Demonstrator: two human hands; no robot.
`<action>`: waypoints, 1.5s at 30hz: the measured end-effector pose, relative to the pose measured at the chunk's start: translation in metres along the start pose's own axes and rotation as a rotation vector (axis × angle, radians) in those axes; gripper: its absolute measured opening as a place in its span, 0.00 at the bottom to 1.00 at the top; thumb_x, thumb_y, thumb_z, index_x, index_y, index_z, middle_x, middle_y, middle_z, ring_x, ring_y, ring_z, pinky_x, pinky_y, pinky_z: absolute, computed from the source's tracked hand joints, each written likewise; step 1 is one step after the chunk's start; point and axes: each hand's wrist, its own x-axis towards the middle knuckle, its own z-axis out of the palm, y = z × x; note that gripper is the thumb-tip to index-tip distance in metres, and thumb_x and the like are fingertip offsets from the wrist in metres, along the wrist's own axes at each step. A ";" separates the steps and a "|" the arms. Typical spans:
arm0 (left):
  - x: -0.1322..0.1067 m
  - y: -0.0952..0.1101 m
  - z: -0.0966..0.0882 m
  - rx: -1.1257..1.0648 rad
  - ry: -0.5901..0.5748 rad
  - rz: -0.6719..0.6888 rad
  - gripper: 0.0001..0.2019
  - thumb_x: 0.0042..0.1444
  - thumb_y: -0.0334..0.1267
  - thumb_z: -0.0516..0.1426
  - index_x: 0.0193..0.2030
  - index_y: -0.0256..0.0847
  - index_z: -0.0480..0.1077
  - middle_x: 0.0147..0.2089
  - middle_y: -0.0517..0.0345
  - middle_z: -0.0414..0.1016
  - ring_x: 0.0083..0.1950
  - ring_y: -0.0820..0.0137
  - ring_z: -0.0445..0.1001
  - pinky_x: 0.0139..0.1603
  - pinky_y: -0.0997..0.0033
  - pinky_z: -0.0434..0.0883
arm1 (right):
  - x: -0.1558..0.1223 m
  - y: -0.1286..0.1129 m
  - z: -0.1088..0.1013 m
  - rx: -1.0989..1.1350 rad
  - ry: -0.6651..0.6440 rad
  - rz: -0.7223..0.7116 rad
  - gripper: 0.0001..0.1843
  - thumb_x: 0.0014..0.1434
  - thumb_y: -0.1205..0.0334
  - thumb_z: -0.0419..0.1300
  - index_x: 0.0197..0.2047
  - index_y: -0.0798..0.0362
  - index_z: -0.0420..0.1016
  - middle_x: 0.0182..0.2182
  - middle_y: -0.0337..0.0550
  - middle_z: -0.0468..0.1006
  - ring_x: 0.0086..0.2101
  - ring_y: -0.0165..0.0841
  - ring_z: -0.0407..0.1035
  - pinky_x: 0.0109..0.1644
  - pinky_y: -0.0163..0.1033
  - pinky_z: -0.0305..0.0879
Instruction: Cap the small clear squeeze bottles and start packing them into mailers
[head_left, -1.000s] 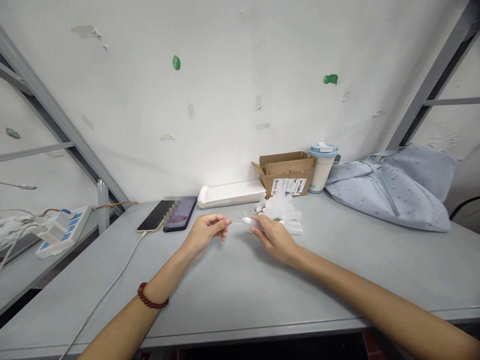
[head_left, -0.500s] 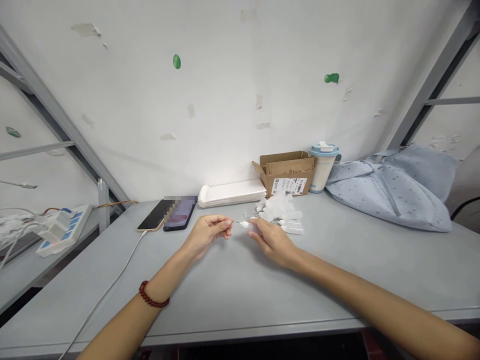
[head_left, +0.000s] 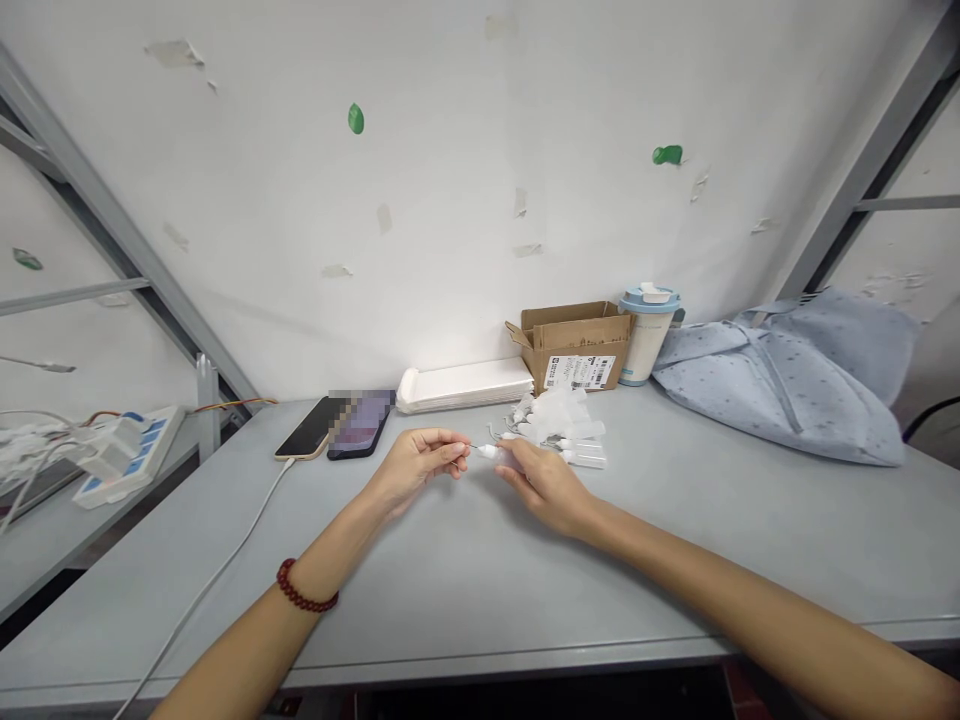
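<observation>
My right hand [head_left: 546, 487] is closed around a small translucent needle-tip bottle [head_left: 491, 453], its white neck pointing left. From that neck a thin dark needle [head_left: 475, 447] reaches to the fingertips of my left hand [head_left: 427, 462]. Those fingers are pinched together at the needle's end, and whatever lies between them is too small to make out. Just behind my right hand is a pile of similar clear bottles [head_left: 559, 415] with white necks and thin tips. Part of the pile is hidden by that hand.
Behind the pile stand an open cardboard box [head_left: 577, 345] and a lidded cup [head_left: 646, 340]. White flat packets [head_left: 465, 385] lie along the wall. Two phones [head_left: 311, 430] rest at left, one with a white cable [head_left: 225, 570]. A pale blue cloth bag [head_left: 780, 390] lies at right.
My left fingertips are very slightly closer to the bottle's neck. Both hands keep their grip, and the view has shifted a little.
</observation>
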 end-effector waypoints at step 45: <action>0.002 -0.021 0.009 0.072 -0.054 -0.050 0.09 0.46 0.38 0.62 0.29 0.32 0.74 0.24 0.58 0.70 0.25 0.76 0.66 0.28 0.74 0.65 | -0.007 0.000 0.011 -0.161 -0.193 0.015 0.15 0.64 0.60 0.44 0.49 0.59 0.63 0.37 0.52 0.76 0.33 0.37 0.69 0.32 0.36 0.56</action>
